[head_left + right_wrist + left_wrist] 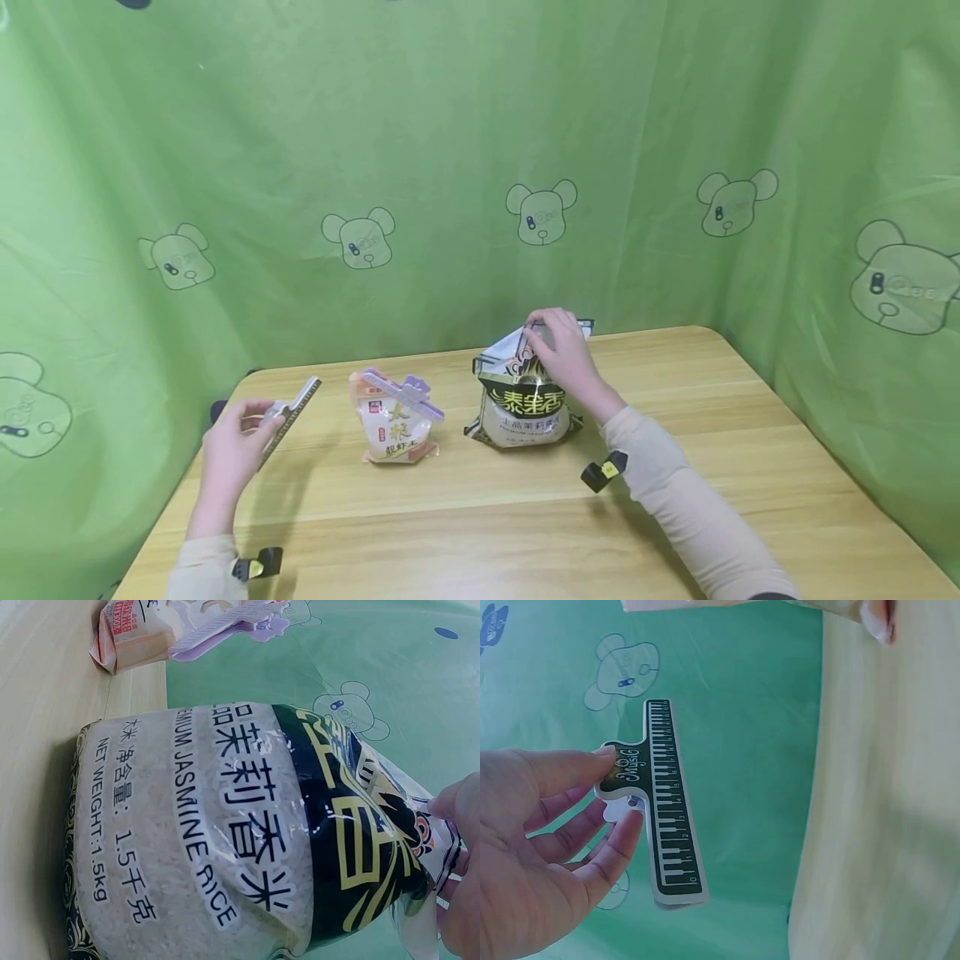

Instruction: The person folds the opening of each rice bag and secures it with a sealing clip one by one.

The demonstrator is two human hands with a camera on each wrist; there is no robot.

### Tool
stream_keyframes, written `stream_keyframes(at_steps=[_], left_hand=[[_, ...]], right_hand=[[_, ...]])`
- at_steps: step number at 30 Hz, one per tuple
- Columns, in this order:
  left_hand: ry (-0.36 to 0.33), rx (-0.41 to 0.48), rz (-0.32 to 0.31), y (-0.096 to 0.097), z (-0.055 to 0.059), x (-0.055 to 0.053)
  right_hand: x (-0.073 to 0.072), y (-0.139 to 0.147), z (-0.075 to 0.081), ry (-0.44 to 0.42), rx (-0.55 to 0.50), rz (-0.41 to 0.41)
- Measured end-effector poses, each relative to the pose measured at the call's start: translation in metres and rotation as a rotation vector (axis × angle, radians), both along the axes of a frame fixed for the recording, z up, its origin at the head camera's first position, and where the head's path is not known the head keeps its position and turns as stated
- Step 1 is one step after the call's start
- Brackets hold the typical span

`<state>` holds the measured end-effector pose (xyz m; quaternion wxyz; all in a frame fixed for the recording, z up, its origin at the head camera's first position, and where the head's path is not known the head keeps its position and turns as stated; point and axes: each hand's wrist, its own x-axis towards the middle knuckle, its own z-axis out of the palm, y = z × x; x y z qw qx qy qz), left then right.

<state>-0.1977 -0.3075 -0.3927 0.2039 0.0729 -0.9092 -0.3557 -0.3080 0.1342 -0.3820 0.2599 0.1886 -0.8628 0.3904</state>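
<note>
My left hand pinches the handles of a bag clip between thumb and fingers, above the left part of the table. The clip is black and white, printed with piano keys and the word Music, and nothing is between its long jaws. On the right, my right hand grips the gathered top of a clear-fronted bag of jasmine rice, which stands upright on the table. Its top is folded and creased under the fingers, and part of it is hidden by the hand.
Between the hands stands a smaller pink and white bag, with a purple clip across its top. All of this is on a wooden table. Green curtains with bear-head prints hang behind and at both sides.
</note>
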Motion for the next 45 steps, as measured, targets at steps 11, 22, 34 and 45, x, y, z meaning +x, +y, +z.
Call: stream_keyframes(at_steps=[11,22,34,45], left_hand=[[0.006,0.044,0.035,0.010,0.020,0.003],[0.067,0.084,0.017,0.021,0.030,-0.003],[0.097,0.129,-0.051,0.044,0.043,-0.020],[0.171,0.167,-0.152,0.072,0.054,-0.025]], right_hand=[[0.000,0.001,0.000,0.047,0.003,0.011],[0.000,0.001,0.001,0.021,0.001,0.013],[0.000,0.000,0.001,0.036,0.009,0.008],[0.002,0.000,0.003,0.023,0.004,0.012]])
